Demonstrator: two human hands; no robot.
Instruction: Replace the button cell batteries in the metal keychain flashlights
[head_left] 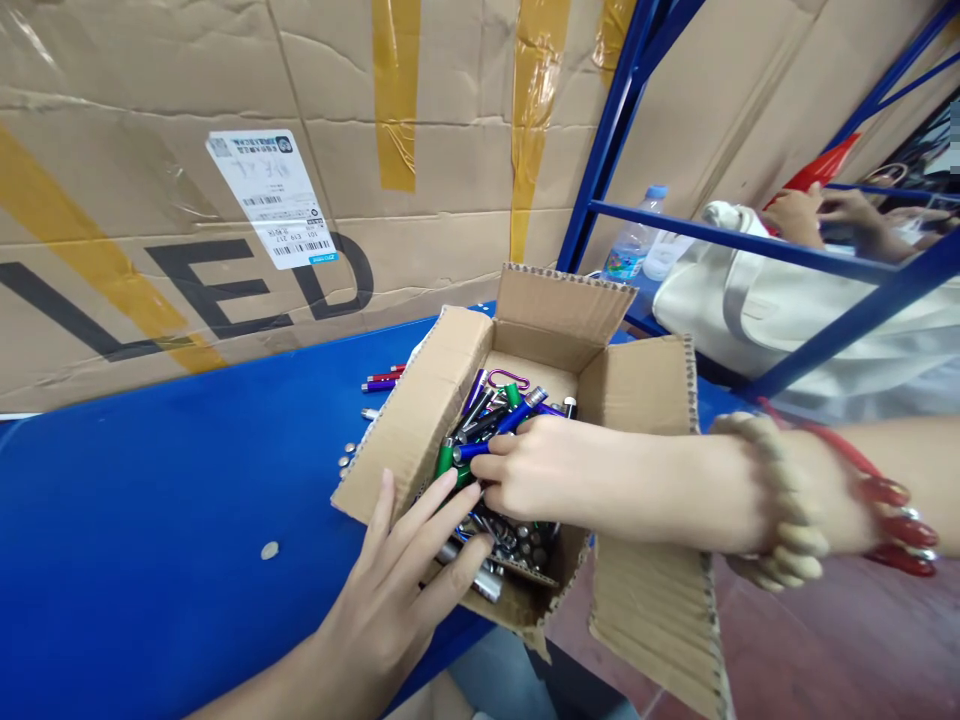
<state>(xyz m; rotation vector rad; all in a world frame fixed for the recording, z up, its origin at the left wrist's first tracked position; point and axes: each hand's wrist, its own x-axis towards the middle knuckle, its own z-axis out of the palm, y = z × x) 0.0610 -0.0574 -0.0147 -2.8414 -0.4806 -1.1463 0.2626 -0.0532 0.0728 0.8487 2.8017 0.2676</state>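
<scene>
An open cardboard box [465, 345] stands at the edge of the blue tabletop, its flaps folded out. Inside lie several small metal tubes like mini flashlights, among them a blue tube [517, 412] and a green tube [445, 457], plus a purple carabiner [508, 379] and small round metal parts [525, 545]. My right hand [529, 465] reaches in from the right, fingers curled down among the tubes beside a blue one; what its fingertips grip is hidden. My left hand [405, 570] rests over the box's near left side, fingers spread. A silver tube [487, 583] lies below its thumb.
On the blue tabletop [150, 520] lie a small pale disc [270, 550], red and purple tubes [382, 380] and small round parts [346, 460]. A large carton [112, 130] stands behind. Right are a blue metal frame [735, 240], a bottle [634, 240], a white bag [697, 285] and another person's hands [799, 215].
</scene>
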